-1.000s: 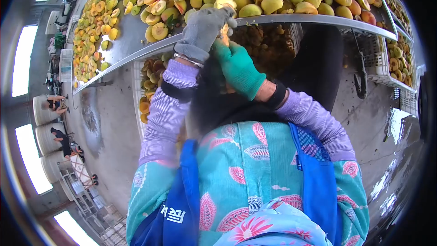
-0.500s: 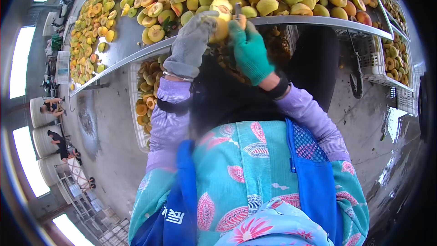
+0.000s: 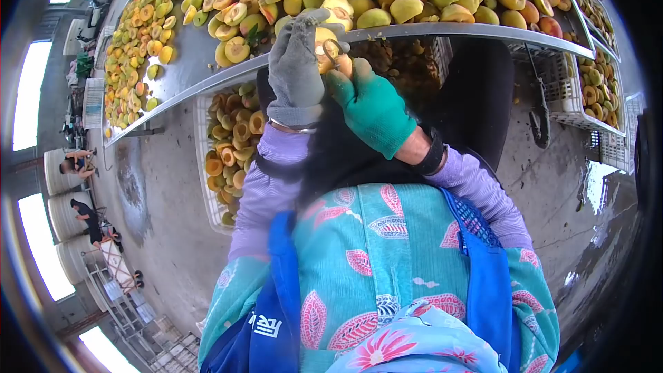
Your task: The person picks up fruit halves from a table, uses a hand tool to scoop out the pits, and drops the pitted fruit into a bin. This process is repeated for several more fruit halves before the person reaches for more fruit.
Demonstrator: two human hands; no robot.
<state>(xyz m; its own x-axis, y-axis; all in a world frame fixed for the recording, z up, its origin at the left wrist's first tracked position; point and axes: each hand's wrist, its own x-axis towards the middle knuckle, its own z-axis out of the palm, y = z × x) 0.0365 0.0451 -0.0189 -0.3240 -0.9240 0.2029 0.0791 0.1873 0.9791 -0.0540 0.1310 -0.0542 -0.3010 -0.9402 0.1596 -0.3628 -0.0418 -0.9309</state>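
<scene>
My left hand (image 3: pixel 297 72), in a grey glove, is closed around a yellow peach half (image 3: pixel 323 40) near the table's front edge. In my right hand (image 3: pixel 375 107), in a green glove, is a small pitting knife (image 3: pixel 332 48) with a curved metal blade. The blade is at the cut face of the peach half, where a brownish centre shows. My right thumb and fingertips press close to the fruit. Just beyond my hands, halved peaches (image 3: pixel 407 10) are heaped on the metal table (image 3: pixel 469 29).
Below the table on the left stands a white crate (image 3: pixel 205 166) with peach halves. More crates (image 3: pixel 566 100) of fruit stand at the right. Under the table, between my knees, are brownish scraps (image 3: pixel 400 62). People (image 3: pixel 86 214) sit far off at the left beside large pale tubs (image 3: pixel 65 217).
Both hands have come slightly lower, toward my body. My right hand has tilted left, and the knife's blade, upright before, now curves over the peach half's cut face.
</scene>
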